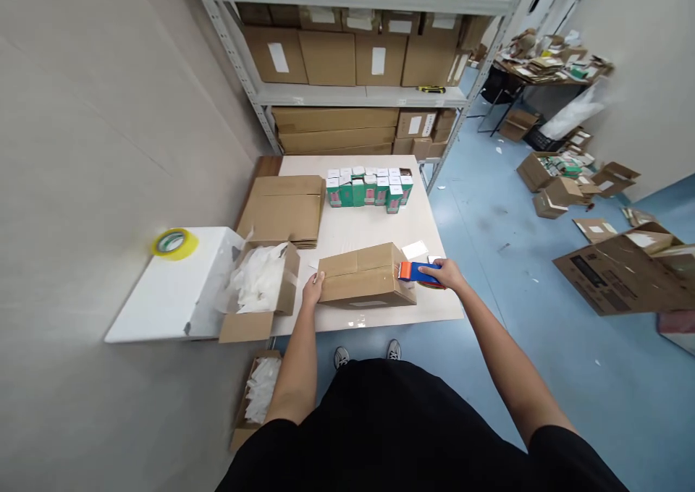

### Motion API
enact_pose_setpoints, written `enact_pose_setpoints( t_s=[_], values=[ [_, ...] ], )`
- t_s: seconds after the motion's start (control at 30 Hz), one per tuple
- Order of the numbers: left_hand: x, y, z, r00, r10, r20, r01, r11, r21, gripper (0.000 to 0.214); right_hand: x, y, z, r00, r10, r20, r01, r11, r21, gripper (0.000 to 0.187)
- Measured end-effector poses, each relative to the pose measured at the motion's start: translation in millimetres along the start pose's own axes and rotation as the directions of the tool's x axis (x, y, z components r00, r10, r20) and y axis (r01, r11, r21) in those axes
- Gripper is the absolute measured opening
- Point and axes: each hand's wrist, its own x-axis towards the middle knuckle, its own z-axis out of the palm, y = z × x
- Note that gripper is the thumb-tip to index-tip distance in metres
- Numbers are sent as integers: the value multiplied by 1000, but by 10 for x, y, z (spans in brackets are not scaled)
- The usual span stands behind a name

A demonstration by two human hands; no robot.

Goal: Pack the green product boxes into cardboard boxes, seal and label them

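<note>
A closed cardboard box [355, 275] lies on the pale table [358, 228] in front of me. My left hand [313, 288] grips its left end, thumb on the top edge and the other fingers mostly hidden. In my right hand [446, 273] is a blue and orange tape dispenser [418, 272], its orange head against the box's right end. Beside that end lies a white card or label [415, 250]. Farther back on the table several small green and white boxes [369, 188] stand in rows.
Flattened cartons [285, 210] are stacked at the table's left, behind an open box with white packing material [263, 278]. A yellow tape roll [174, 243] rests on a white surface at far left. A metal shelf rack [363, 95] stands behind; cartons [613, 275] litter the floor at right.
</note>
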Motion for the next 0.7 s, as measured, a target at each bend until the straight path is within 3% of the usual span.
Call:
enact_pose_setpoints(
  t_s=[0.1,0.17,0.2,0.3,0.4,0.5,0.6,0.7],
  values=[
    [5,-41,-212,994,-78,-82,83,995,55,53,-82,-509,157,999,-44,-14,43,999,-18,61],
    [-26,9,-337,993,-50,-109,55,997,49,53,-131,-870,280,997,-73,-8,72,996,-61,59],
    [-53,60,-394,994,-9,-109,14,999,38,52,-151,-1050,350,996,-85,1,85,992,-89,58],
    [-148,285,-546,955,284,-80,-289,956,-50,48,-193,-1575,583,992,-119,37,124,977,-175,55],
    [-202,499,-697,922,387,8,-380,909,-169,55,-224,-2058,815,987,-143,72,157,952,-264,54],
    [-193,576,-852,932,353,81,-338,928,-158,58,-254,-2455,1009,983,-151,100,176,928,-327,55],
    [-156,524,-982,962,267,48,-262,961,-91,55,-271,-2723,1143,981,-150,125,185,919,-348,58],
    [-120,438,-1053,958,285,26,-282,955,-91,49,-267,-2866,1204,978,-150,148,195,911,-363,60]
  ],
)
